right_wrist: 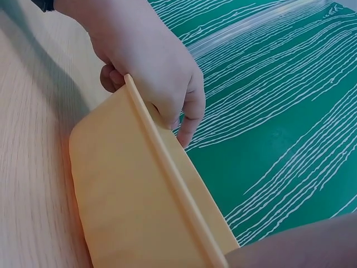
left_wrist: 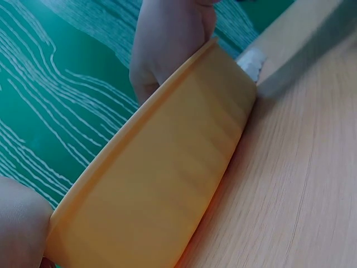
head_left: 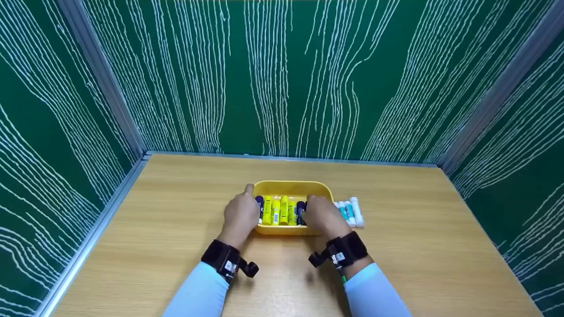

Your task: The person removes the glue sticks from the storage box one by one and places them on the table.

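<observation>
A yellow plastic tray (head_left: 282,230) stands on the table, with a row of yellow glue sticks (head_left: 284,210) and dark blue sticks (head_left: 301,212) lying in it. My left hand (head_left: 241,215) grips the tray's left end; in the right wrist view this hand (right_wrist: 150,61) has fingers on both sides of the rim. Over the tray's right end is my right hand (head_left: 325,216), its fingers reaching inside beside a dark stick. The near wall hides those fingertips in the left wrist view, where the hand (left_wrist: 170,44) shows above the rim, so its hold cannot be made out.
Several white sticks (head_left: 354,212), some with teal labels, lie side by side on the wooden table (head_left: 185,246) just right of the tray. Green panels (head_left: 304,88) with white wavy lines enclose the back and both sides. Each wrist wears a black camera strap (head_left: 220,257).
</observation>
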`<state>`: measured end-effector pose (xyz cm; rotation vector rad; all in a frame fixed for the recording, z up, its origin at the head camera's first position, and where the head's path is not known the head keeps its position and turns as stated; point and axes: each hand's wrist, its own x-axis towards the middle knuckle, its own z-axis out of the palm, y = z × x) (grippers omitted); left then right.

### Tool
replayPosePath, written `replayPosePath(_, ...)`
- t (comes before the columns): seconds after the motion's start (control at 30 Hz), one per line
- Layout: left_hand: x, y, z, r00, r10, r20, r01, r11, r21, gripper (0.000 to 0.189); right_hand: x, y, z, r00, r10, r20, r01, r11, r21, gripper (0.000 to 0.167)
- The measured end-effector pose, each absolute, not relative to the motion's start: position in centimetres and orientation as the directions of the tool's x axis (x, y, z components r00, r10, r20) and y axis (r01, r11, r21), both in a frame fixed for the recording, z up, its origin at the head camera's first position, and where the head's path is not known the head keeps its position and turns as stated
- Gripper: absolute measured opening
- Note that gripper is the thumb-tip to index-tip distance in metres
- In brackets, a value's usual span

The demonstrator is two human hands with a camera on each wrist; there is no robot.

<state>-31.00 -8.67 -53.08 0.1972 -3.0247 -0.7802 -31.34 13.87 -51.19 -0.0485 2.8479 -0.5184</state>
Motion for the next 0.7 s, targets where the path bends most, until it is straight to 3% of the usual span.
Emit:
replayPosePath(0.3,-31.0,-8.61,-53.07,-0.991,-0.13,-0.04,-0.133,0.863,0.487,0.058,-31.24,13.94,-50.96,-0.967,-0.076,-0.245,0.03,0.915,-0.401,0.05)
replayPosePath(0.7,-31.19,-8.7,-53.51,-0.991,-0.134,-0.022,-0.127,0.859,0.495,0.058,-31.28,14.4,-50.42,-0.973,-0.118,-0.199,-0.011,0.881,-0.472,0.04)
